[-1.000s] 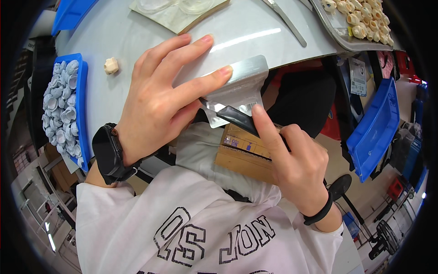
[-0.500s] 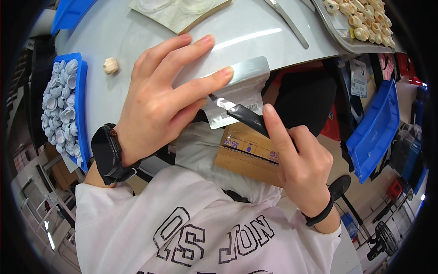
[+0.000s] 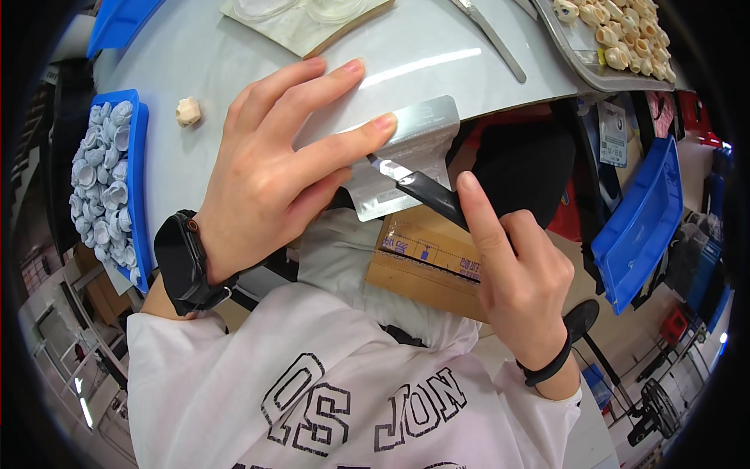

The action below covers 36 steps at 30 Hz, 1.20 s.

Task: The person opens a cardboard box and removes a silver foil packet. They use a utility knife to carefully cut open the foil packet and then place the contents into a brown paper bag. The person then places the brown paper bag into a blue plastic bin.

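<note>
**Knife blade against a silver pouch at the table edge**

Head view: In the middle of the frame, the left hand (image 3: 269, 176) lies spread over a silver foil pouch (image 3: 406, 168), fingers extended, with the index fingertip pressing on the pouch's upper part. The pouch sits at the edge of the pale grey table (image 3: 234, 55) and hangs over it toward the person. The hand is flat rather than closed; it pins the pouch down and does not wrap it. A black watch (image 3: 183, 262) sits on that wrist.

Right of centre, the right hand (image 3: 519, 285) is closed around a black-handled knife (image 3: 422, 187), the index finger laid straight along the handle's back. The blade tip touches the pouch just below the left index finger. A black band circles the right wrist (image 3: 547, 367).

Below the knife, a brown cardboard box (image 3: 426, 262) rests on the person's lap, above a white printed shirt (image 3: 336, 391).

At the left edge of the frame, a blue tray (image 3: 139, 187) holds many small pale moulded pieces; one such piece (image 3: 187, 111) lies alone on the table near it. At upper right, a grey tray (image 3: 582, 66) carries cream-coloured pieces. A metal tool (image 3: 488, 31) lies on the table at the top. An empty blue bin (image 3: 644, 223) stands at the right, below table level.
</note>
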Each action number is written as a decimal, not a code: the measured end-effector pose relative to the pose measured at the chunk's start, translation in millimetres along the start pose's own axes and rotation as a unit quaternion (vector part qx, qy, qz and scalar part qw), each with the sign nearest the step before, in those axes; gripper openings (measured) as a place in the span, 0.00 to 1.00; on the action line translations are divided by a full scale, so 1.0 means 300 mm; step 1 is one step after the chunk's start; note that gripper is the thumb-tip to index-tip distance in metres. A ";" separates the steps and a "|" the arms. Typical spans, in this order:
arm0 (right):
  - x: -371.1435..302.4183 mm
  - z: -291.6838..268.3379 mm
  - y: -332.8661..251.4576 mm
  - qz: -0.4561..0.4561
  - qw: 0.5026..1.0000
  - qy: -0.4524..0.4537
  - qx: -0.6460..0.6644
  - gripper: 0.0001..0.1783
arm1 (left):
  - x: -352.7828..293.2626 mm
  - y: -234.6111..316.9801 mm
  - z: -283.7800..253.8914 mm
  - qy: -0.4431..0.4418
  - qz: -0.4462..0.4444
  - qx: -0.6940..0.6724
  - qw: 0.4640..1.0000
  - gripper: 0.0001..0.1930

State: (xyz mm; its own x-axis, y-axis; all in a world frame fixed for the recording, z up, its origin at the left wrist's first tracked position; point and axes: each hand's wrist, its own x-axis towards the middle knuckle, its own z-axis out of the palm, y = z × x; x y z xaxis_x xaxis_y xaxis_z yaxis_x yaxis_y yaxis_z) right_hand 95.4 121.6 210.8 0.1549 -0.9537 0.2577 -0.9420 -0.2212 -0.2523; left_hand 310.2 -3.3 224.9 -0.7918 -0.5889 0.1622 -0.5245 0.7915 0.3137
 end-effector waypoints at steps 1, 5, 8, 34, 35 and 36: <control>-0.006 -0.004 0.007 -0.001 1.000 -0.002 -0.003 0.33 | -0.002 0.001 -0.001 -0.001 -0.002 0.000 1.000 0.30; -0.008 -0.003 0.007 0.007 1.000 0.000 -0.005 0.33 | 0.000 0.004 0.000 -0.001 0.000 0.002 1.000 0.31; -0.002 -0.005 0.011 0.002 1.000 0.000 -0.008 0.33 | -0.001 -0.001 -0.005 -0.004 -0.002 0.001 1.000 0.31; -0.025 -0.026 0.037 0.002 0.999 0.016 -0.034 0.34 | 0.002 -0.001 -0.004 -0.003 0.007 -0.002 1.000 0.30; -0.026 -0.030 0.036 -0.001 0.999 0.014 -0.033 0.34 | 0.002 -0.001 -0.004 -0.004 0.007 -0.002 1.000 0.30; -0.027 -0.033 0.035 -0.003 0.999 0.017 -0.028 0.34 | 0.001 -0.001 -0.004 -0.004 0.007 -0.003 1.000 0.30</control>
State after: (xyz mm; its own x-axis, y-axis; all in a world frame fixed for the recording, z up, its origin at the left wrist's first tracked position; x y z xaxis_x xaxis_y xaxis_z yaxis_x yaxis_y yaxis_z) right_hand 81.4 129.2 215.3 0.1507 -0.9448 0.2911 -0.9567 -0.2135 -0.1976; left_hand 310.4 -3.9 226.0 -0.8010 -0.5772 0.1589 -0.5120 0.7980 0.3180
